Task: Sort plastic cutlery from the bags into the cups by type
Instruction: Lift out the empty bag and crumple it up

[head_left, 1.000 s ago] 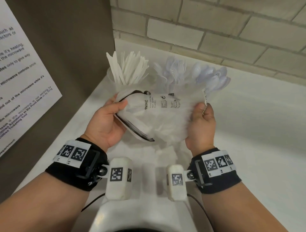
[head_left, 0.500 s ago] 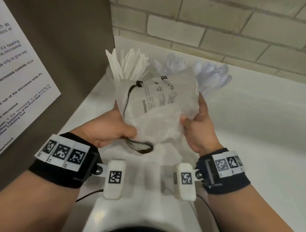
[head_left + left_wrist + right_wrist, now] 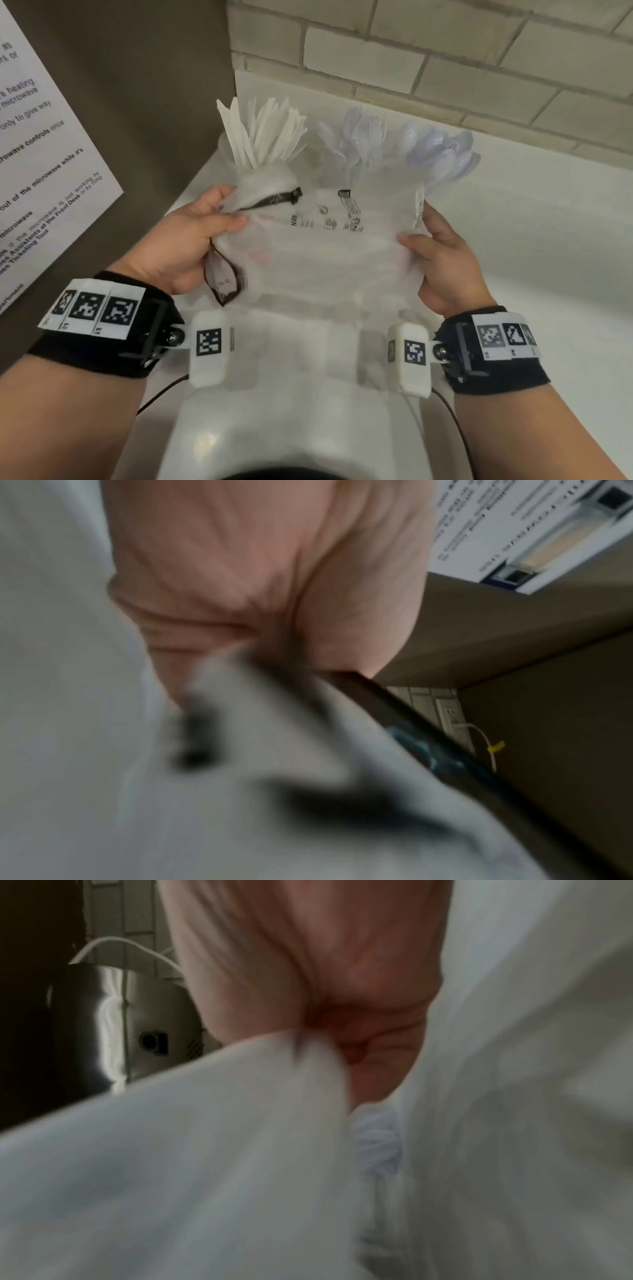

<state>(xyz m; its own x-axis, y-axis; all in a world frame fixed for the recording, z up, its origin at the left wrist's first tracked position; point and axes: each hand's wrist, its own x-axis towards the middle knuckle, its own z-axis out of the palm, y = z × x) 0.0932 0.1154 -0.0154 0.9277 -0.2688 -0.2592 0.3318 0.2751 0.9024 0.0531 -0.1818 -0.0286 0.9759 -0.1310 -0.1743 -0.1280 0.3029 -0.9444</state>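
Observation:
Both hands hold a translucent plastic bag (image 3: 322, 253) with black print and a black drawstring, spread flat above the white counter. My left hand (image 3: 191, 240) grips its left edge by the drawstring; my right hand (image 3: 442, 253) pinches its right edge. Behind the bag stand three cups: white knives (image 3: 260, 133) at left, clear forks (image 3: 359, 137) in the middle, clear spoons (image 3: 442, 154) at right. The bag hides the cup bodies. Both wrist views are blurred: the left hand (image 3: 267, 569) and the right hand (image 3: 308, 969) each fill the frame against the bag film (image 3: 205, 1150).
A white counter (image 3: 548, 274) runs to the right, with a brick wall (image 3: 445, 51) behind it. A brown panel with a printed notice (image 3: 41, 154) stands at the left. The right wrist view shows a metal appliance (image 3: 137, 1028) and a white cable.
The bag, bunched upright between the hands half a second ago, is now pulled out wide and flat. The hands have moved apart, left hand leftward and right hand rightward.

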